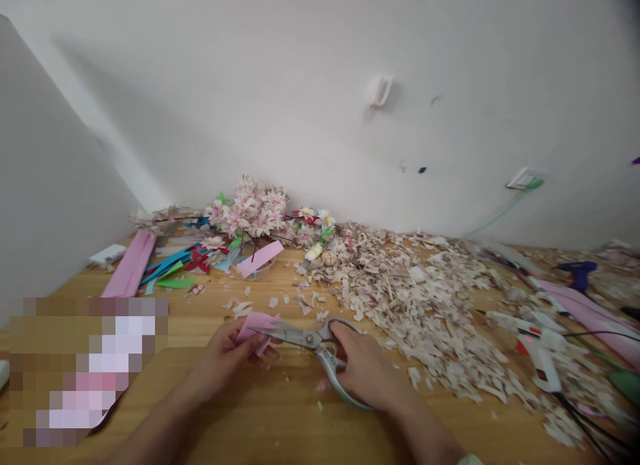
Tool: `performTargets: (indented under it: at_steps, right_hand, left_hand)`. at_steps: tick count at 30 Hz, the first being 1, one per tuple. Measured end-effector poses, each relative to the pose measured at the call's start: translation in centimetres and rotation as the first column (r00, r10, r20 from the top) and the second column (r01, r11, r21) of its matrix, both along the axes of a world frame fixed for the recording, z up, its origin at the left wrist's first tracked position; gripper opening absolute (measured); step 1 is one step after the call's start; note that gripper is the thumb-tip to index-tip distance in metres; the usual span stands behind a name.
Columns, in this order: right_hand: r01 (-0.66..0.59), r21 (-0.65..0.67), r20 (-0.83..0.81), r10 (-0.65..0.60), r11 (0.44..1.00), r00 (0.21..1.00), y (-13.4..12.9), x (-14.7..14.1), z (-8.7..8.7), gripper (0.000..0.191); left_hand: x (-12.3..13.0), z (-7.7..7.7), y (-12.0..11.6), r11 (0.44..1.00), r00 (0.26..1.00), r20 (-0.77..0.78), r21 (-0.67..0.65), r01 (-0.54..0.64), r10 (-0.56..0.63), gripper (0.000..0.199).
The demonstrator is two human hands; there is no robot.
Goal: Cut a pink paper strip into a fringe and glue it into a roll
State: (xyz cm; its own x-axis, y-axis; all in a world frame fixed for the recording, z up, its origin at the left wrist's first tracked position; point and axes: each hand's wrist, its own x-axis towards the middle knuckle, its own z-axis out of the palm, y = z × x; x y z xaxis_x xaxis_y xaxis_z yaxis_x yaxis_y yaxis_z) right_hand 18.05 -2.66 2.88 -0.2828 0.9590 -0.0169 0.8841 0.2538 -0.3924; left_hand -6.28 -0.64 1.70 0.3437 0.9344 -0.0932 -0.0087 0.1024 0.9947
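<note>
A small piece of pink paper [253, 323] is pinched between the thumb and fingers of my left hand [231, 353], over the wooden table. My right hand [367, 368] has its fingers in the handles of the metal scissors [313, 339]. The scissors point left, with their handles spread, and the blades lie at the pink paper. How far the blades are parted is hard to tell. Both hands are near the front middle of the table [250, 418].
Pale petal-like scraps [425, 298] cover the right middle. Paper flowers [255, 208] stand at the back, near coloured strips [175, 265] and long pink paper [131, 265]. A white glue gun [543, 358] with cables lies right, a blue one [579, 275] behind. The lower left is pixelated.
</note>
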Motion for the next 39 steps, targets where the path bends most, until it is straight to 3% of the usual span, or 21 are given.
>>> performTargets:
  at_steps: [6, 23, 30, 39]
  right_hand:
    - [0.01, -0.054, 0.004, -0.009, 0.998, 1.0, -0.1, -0.1, -0.1, 0.039]
    - [0.003, -0.019, 0.024, -0.003, 1.0, 1.0, 0.0, 0.1, 0.0, 0.038]
    - [0.013, -0.027, 0.018, -0.013, 1.0, 1.0, 0.0, 0.1, 0.0, 0.038]
    - [-0.024, 0.024, 0.026, 0.023, 0.999, 0.999, 0.0, 0.0, 0.2, 0.039]
  left_hand:
    - [0.1, 0.3, -0.1, 1.0, 1.0, -0.007, -0.009, -0.001, 0.0, 0.031]
    - [0.2, 0.3, -0.1, 1.0, 1.0, -0.008, -0.015, -0.027, 0.027, 0.035]
    - [0.0, -0.3, 0.1, 1.0, 1.0, 0.001, 0.011, 0.001, -0.001, 0.033]
    - [0.3, 1.3, -0.2, 0.999, 0.999, -0.011, 0.013, -0.049, 0.049, 0.026]
